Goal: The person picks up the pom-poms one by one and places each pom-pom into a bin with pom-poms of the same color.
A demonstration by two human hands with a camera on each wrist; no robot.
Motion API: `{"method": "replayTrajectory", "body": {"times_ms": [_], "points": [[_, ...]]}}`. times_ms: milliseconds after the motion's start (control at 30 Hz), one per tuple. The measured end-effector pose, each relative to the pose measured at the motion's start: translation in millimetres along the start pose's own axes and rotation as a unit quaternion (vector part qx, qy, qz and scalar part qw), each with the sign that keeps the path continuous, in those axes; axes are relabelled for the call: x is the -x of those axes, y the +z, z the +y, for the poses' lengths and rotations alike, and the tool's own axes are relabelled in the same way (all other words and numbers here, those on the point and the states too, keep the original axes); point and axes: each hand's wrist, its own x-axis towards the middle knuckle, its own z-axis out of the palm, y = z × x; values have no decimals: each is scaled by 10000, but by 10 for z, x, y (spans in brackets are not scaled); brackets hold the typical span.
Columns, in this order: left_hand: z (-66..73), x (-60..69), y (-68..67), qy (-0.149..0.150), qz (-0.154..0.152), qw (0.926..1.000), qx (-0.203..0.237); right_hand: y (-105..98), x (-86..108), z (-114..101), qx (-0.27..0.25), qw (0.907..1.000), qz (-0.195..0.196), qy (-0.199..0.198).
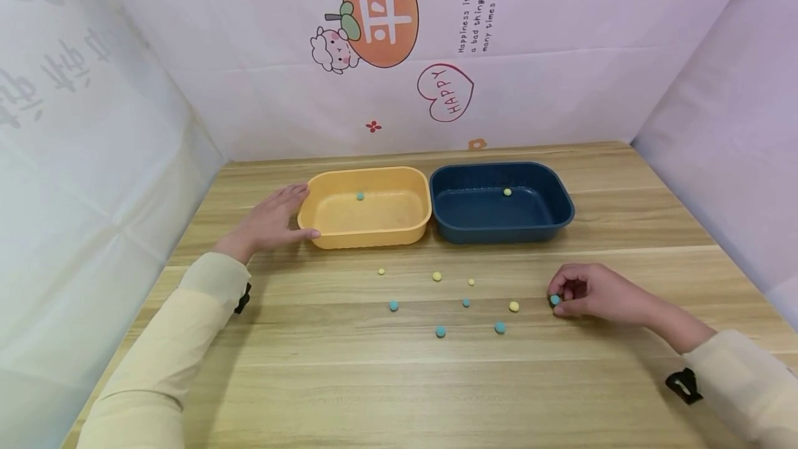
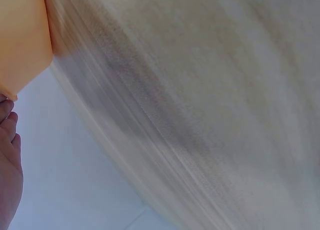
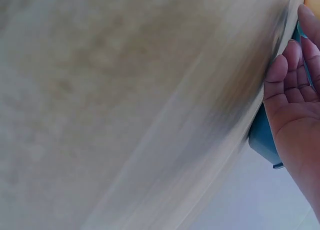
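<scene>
In the head view my left hand rests on the left end of the yellow bin, thumb on the front rim and fingers along its side. A small blue ball lies inside that bin. My right hand pinches another blue ball between thumb and fingertips, low over the table at the right. In the left wrist view, fingertips of my left hand touch the rim of the yellow bin. The right wrist view shows my right hand with curled fingers.
A dark blue bin with a yellow ball inside stands against the yellow bin's right side. Several small blue and yellow balls, among them a blue one and a yellow one, lie on the wooden table before the bins.
</scene>
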Motion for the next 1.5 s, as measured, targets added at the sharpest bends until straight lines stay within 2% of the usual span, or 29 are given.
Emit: {"method": "replayTrajectory", "body": {"times_ms": [133, 433, 633, 900, 1167, 1333, 1500], "points": [[-8, 3, 3, -8, -23, 10000, -27, -16, -18, -25, -79, 9999, 62, 120], [-43, 5, 24, -15, 28, 10000, -22, -69, -57, -153, -256, 9990, 375, -4], [-49, 9, 26, -12, 5, 10000, -1, -107, -107, -238, -115, 9976, 664, -123], [-42, 4, 23, -10, -36, 10000, 39, -154, -202, -374, 133, 9957, 913, -40], [-16, -2, 8, -47, 0, 9999, 106, -173, -380, -512, -31, 9943, 1033, -264], [9, -2, -1, -44, 8, 9998, 179, -144, -547, -613, -146, 9946, 923, -459], [-2, 4, 16, -27, 45, 9998, 206, -85, -742, -693, -388, 9948, 825, -444]]}}
